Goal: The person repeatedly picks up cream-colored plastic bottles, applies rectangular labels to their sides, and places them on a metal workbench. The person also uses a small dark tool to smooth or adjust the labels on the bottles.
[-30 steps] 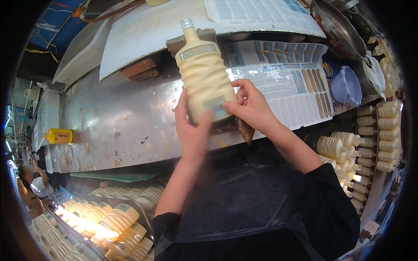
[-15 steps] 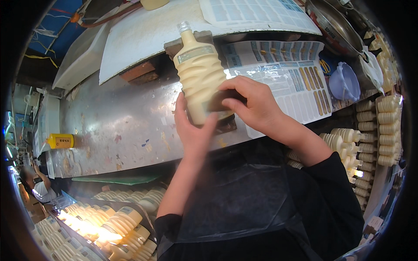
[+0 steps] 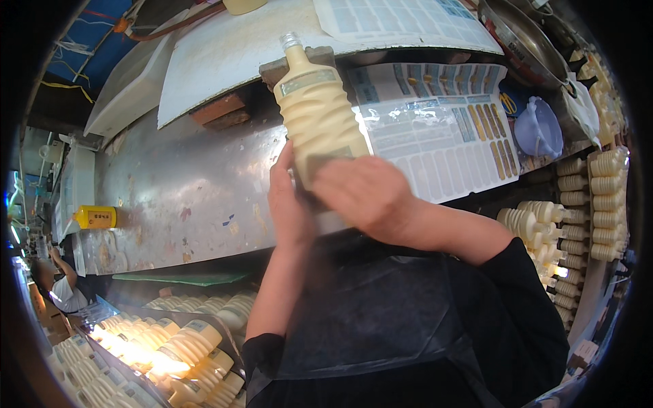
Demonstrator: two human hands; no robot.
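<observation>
A cream bottle [image 3: 320, 115] with twisted ridges and a clear neck lies on its back, its neck on a brown block [image 3: 274, 72] and pointing away from me. One band-shaped label [image 3: 307, 80] is on its shoulder. Along the bottle's lower left side, my left hand [image 3: 289, 200] steadies it, fingers partly hidden. My right hand [image 3: 371, 197] lies across the lower end, its blurred fingers stretched flat over a greyish label area that they partly cover. Right of the bottle are sheets of labels [image 3: 435, 143], some gold, some pale blue.
A metal worktop [image 3: 183, 183] spans the front, with a raised white board [image 3: 231, 54] behind. At the right stand a lilac bucket [image 3: 537, 129] and a wide metal pan [image 3: 527, 41]. A yellow container [image 3: 95, 217] is at left. Many cream bottles [image 3: 194, 343] fill crates below left; others [image 3: 605, 204] stack at right.
My right hand has moved from a pinch at the bottle's lower right side to lying flat across its lower end. The bottle has shifted slightly right; my left hand stays beside it.
</observation>
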